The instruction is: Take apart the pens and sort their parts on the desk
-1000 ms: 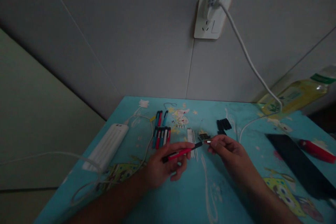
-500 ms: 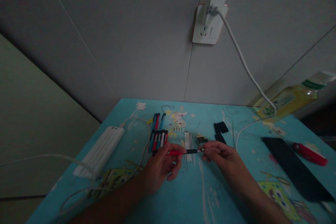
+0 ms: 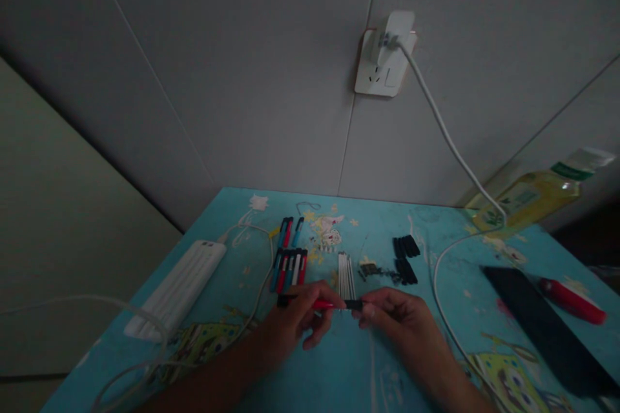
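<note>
My left hand [image 3: 303, 315] is closed around the red barrel of a pen [image 3: 325, 304], which lies level across my fingers with its black end to the left. On the right, my right hand [image 3: 400, 317] pinches the pen's other end, just past the black grip. The tip itself is hidden by those fingers. Just beyond the pen lies a row of thin white pen refills [image 3: 345, 272]. Left of them are red, blue and white pen barrels [image 3: 289, 270]. A scatter of small dark parts [image 3: 382, 271] and several black rubber grips [image 3: 405, 270] lie to the right.
A white power strip [image 3: 181, 287] with trailing cables is at the left. At the right are a dark flat slab [image 3: 542, 322], a red-handled tool [image 3: 574, 300] and a tilted bottle of yellow liquid [image 3: 527, 197]. A white cable [image 3: 448, 132] hangs from the wall socket [image 3: 382, 74].
My right fingers have closed in on the pen's end, covering the silver tip that showed before. The view has tilted slightly, so the table sits lower. My left hand keeps its hold.
</note>
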`<state>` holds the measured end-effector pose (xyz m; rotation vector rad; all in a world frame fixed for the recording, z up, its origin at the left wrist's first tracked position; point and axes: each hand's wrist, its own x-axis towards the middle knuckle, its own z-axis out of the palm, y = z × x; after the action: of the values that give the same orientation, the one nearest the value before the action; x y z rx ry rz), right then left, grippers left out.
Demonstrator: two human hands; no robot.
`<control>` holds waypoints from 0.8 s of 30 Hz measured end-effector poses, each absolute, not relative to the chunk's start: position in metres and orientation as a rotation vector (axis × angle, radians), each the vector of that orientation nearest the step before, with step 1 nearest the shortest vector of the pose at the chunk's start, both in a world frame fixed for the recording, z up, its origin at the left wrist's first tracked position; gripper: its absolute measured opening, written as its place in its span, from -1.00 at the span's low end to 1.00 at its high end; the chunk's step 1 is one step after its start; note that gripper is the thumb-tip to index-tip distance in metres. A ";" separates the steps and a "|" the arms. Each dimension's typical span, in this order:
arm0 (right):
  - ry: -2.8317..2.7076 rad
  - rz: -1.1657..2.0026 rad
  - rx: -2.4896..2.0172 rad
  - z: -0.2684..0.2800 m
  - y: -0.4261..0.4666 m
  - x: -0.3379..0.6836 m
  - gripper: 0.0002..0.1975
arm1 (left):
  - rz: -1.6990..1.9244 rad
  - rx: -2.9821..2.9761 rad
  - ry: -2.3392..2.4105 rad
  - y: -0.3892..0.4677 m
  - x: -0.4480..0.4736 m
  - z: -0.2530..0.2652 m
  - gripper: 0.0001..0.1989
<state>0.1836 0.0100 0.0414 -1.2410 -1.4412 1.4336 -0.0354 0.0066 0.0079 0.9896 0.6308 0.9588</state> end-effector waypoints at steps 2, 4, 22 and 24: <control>-1.550 1.368 -1.257 0.039 0.007 0.180 -0.57 | 0.965 1.147 0.648 0.005 -0.037 0.012 -0.54; -1.612 1.355 -1.263 0.037 0.003 0.178 -0.40 | 0.960 1.260 0.663 0.005 -0.038 0.016 -0.53; -2.037 0.955 -1.229 0.020 -0.008 0.184 -0.65 | 0.872 1.461 0.666 0.011 -0.052 0.030 -0.38; -1.950 1.111 -1.282 0.020 -0.012 0.182 -0.52 | 0.859 1.469 0.640 0.011 -0.052 0.030 -0.43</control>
<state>0.1821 -0.0118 0.0200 -1.2824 -1.9502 1.1111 -0.0516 0.0110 0.0299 1.4688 0.6400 0.8591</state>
